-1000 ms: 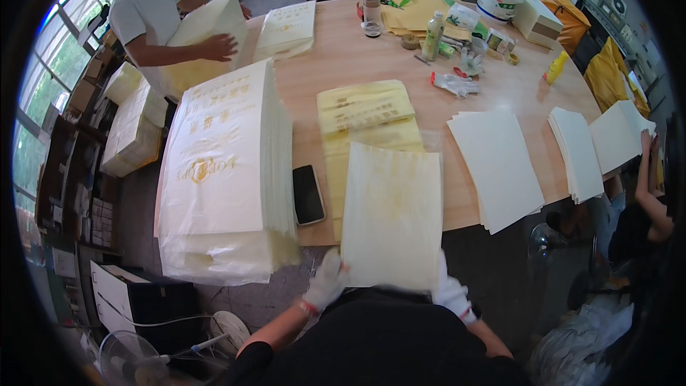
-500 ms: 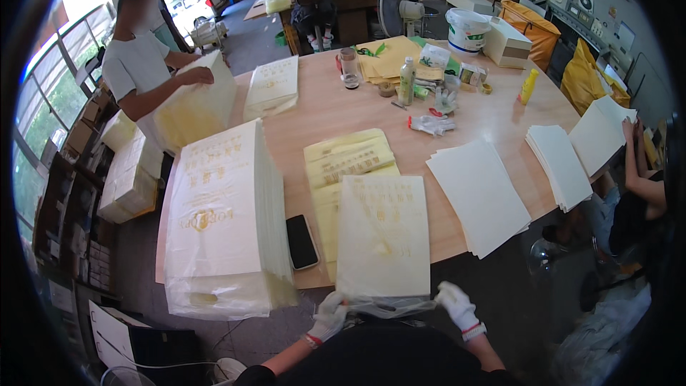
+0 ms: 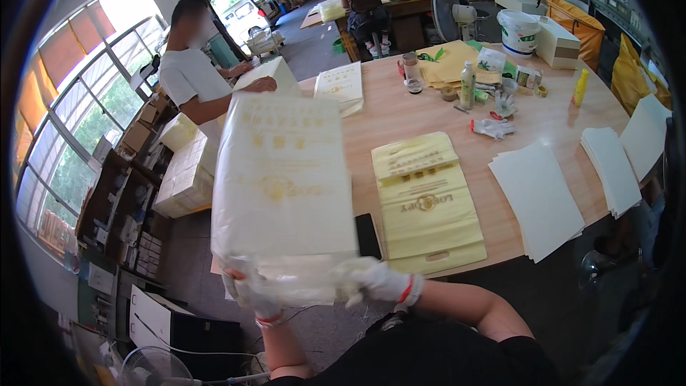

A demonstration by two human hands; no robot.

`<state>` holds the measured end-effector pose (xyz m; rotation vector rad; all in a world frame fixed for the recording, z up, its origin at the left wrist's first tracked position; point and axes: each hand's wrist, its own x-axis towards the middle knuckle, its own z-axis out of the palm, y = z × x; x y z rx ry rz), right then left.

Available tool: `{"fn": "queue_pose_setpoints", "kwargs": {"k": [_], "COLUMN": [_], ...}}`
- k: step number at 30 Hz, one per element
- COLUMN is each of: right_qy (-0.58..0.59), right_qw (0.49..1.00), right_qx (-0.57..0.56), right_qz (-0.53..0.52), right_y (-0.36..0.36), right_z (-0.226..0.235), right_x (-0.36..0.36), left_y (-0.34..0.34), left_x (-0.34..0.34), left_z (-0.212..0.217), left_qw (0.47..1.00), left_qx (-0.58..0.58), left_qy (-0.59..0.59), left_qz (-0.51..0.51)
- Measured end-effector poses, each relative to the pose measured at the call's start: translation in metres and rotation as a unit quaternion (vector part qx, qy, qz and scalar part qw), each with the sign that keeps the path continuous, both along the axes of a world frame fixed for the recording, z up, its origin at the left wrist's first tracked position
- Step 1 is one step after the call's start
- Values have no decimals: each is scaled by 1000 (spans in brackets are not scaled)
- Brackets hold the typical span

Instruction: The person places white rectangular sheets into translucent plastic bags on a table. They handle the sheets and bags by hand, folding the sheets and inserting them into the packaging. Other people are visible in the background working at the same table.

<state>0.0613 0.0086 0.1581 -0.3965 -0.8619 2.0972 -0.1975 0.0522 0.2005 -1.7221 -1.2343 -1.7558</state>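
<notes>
A printed, translucent bag [image 3: 286, 171] spans the left end of a wooden surface [image 3: 404, 111], its loose lower edge toward the wearer; what lies beneath is hidden. The left grip [image 3: 250, 289], gloved in white, is closed around the lower left corner. The right grip [image 3: 382, 282] is at the lower right corner, where blur leaves it unclear whether its fingers pinch the film. A black phone [image 3: 368, 236] pokes out just beside the bag, and a yellow bag [image 3: 432, 221] lies flat to the right. Good handling here likely means matching both corners in height, drawing the film taut so nothing inside slumps, and squaring the edges before any release. Clearance merits care: the phone sits close, and a co-worker's hand [image 3: 259, 85] is near the far edge.
</notes>
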Motion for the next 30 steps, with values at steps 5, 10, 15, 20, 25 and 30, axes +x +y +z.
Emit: {"fn": "queue_pose_setpoints", "kwargs": {"k": [5, 10, 15, 20, 25, 30], "right_qy": [-241, -601, -943, -860, -863, -823], "right_qw": [946, 742, 267, 463, 491, 481], "right_qx": [193, 216, 75, 41, 61, 141], "right_qz": [-98, -205, -185, -210, -104, -266], "right_y": [-7, -72, -172, -190, -182, -195], "right_z": [-8, -73, -101, -102, -86, -111], "right_x": [-33, 113, 281, 363, 359, 389], "left_y": [7, -66, -114, -77, -76, -100], "left_x": [-88, -48, 65, 167, 242, 309], "left_z": [-54, -177, -218, -170, -143, -143], "left_qw": [822, 720, 713, 691, 630, 509], "left_qx": [-185, -325, -672, -576, -533, -561], "left_qy": [-445, -588, -112, 123, 187, 153], "left_qz": [-305, -174, -165, -420, -533, -634]}}
